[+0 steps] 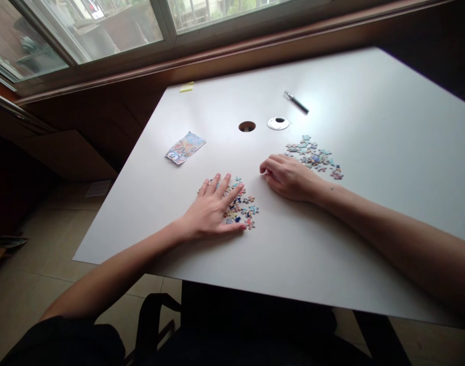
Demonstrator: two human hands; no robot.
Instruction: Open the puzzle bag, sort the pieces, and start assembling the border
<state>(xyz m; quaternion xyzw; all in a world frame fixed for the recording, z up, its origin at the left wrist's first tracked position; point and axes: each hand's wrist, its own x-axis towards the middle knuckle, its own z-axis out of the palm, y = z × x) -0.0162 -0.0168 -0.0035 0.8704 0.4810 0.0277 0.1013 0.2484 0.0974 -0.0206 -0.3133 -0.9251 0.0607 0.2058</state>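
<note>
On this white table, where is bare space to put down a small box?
The white table is bare right of the far puzzle-piece pile, along the near edge below both hands, and left of the colourful picture card. It is crowded between the left hand on the near puzzle-piece pile and the right hand.

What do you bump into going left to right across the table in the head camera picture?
Picture card → left hand on a puzzle pile → table hole → right hand → second puzzle pile. The hole cap and pen overlap these in the order, so I left them out.
</note>
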